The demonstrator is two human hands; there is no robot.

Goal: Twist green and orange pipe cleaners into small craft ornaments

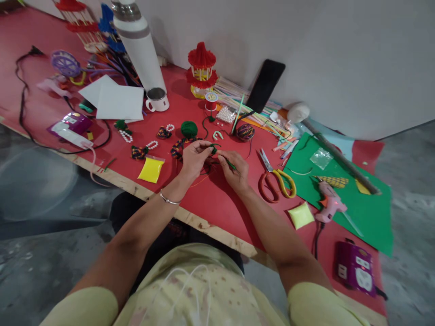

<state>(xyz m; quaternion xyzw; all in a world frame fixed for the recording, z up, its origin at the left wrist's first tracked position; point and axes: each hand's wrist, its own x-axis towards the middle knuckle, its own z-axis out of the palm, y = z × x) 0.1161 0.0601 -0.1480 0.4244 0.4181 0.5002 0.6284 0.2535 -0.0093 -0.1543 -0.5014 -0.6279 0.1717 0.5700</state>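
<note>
In the head view, my left hand (195,158) pinches a small dark green yarn piece (213,149) between thumb and fingers. My right hand (235,171) grips a slim crochet hook with a green handle (231,165), its tip close to the yarn piece. Dark multicoloured yarn work (176,150) lies beside and partly behind my left hand. Behind it sits a green yarn ball (189,129); a multicoloured yarn ball (245,132) rests further right. Orange-handled scissors (277,179) lie open to the right of my right hand.
At the back stand a white bottle (141,52), a mug (158,100), a red paper lantern (201,68) and a leaning phone (266,86). On the right are a glue gun (329,203), green sheet (370,217) and purple box (356,267). A yellow packet (151,169) lies left.
</note>
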